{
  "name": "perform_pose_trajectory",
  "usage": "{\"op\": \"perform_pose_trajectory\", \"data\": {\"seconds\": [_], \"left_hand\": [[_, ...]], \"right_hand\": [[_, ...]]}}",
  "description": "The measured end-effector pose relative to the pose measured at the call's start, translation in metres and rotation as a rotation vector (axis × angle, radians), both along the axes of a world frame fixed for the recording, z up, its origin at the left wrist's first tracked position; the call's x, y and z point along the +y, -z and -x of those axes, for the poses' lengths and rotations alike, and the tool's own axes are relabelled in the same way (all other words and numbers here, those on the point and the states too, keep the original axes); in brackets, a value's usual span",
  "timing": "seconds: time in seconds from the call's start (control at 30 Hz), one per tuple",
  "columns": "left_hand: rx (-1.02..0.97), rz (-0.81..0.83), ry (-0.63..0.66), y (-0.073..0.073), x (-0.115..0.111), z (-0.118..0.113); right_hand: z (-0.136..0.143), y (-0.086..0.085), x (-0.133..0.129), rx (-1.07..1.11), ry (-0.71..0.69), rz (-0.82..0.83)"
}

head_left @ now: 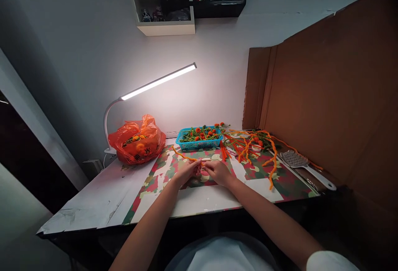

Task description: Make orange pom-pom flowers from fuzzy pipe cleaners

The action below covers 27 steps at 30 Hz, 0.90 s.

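My left hand (189, 171) is closed in a pinch on an orange pipe cleaner (183, 155), whose free end reaches up and left over the table. Close beside it, my right hand (219, 172) is also closed, its fingertips meeting the same pipe cleaner between the hands. A short white stick-like piece (205, 159) shows just above the fingertips; which hand it rests in is unclear. Behind the hands stands a blue plastic basket (199, 144) with several orange-red pompom flowers on green stems.
A tied orange plastic bag (138, 142) with orange flowers sits at left under a lit desk lamp (158, 81). Loose orange pipe cleaners (270, 171) and a white-handled wire brush (307, 167) lie at right. A tall cardboard panel (323, 84) borders the right side; a shelf (169, 28) hangs above.
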<state>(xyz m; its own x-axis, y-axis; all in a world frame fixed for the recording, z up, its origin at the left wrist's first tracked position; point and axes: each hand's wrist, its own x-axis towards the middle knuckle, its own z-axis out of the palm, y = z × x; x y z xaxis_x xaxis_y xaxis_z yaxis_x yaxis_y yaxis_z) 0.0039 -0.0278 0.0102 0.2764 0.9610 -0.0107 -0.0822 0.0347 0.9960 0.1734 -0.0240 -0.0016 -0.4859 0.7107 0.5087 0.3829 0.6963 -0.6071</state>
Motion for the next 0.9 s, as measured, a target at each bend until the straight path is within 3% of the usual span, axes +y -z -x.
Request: {"op": "perform_pose_trajectory", "data": {"seconds": [0.13,0.27,0.47,0.57,0.67,0.9], "left_hand": [[0.1,-0.098,0.016,-0.002,-0.002,-0.001],[0.208,-0.211,0.006,0.001,0.0,-0.002],[0.296,-0.386,-0.027,0.003,0.004,-0.001],[0.318,-0.394,-0.051,0.0,0.002,-0.002],[0.335,-0.4,-0.09,-0.002,0.002,-0.001],[0.288,-0.351,-0.195,0.009,0.019,0.009]], "right_hand": [[-0.002,0.002,0.001,-0.054,0.002,0.0],[0.003,0.006,0.005,0.071,-0.053,0.166],[0.004,-0.002,0.008,0.27,-0.136,0.866],[-0.002,-0.01,0.006,0.278,-0.208,1.078],[-0.006,-0.013,0.004,0.309,-0.274,1.162],[-0.006,-0.011,0.005,0.415,-0.311,1.149]]}}
